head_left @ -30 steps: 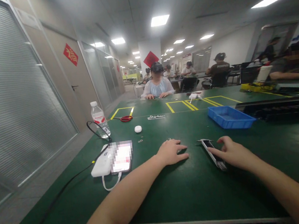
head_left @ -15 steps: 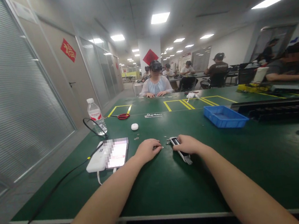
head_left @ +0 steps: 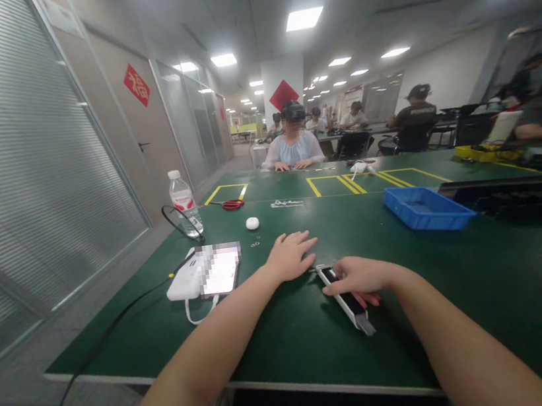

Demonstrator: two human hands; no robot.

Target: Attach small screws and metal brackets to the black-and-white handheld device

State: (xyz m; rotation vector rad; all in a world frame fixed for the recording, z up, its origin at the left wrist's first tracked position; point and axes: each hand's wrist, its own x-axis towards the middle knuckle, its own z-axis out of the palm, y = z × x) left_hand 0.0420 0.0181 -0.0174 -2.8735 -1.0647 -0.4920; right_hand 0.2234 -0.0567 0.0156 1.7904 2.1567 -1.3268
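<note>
My left hand (head_left: 290, 255) lies palm down over the green tabletop with its fingers stretched out and spread. My right hand (head_left: 364, 274) grips a long, narrow white-and-black piece (head_left: 348, 303), thumb across the top and fingers curled at its right side. I cannot make out its exact kind. It points away from me, slanting left, with a grey tab at its near end. At the far end, small metal bits (head_left: 316, 269) show close to my left fingertips. A few small rings (head_left: 255, 244) lie on the table beyond my left wrist.
A phone (head_left: 221, 271) rests by a white power bank (head_left: 183, 278) with cables. Behind them stands a water bottle (head_left: 185, 204). Red-handled scissors (head_left: 232, 204), a small white case (head_left: 252, 223) and a blue tray (head_left: 424, 208) lie farther off. A person (head_left: 292, 147) sits opposite.
My left hand has gone from curled fingers near the small rings to spread fingers. My right hand and the white-and-black piece have come closer to me. The view has shifted slightly.
</note>
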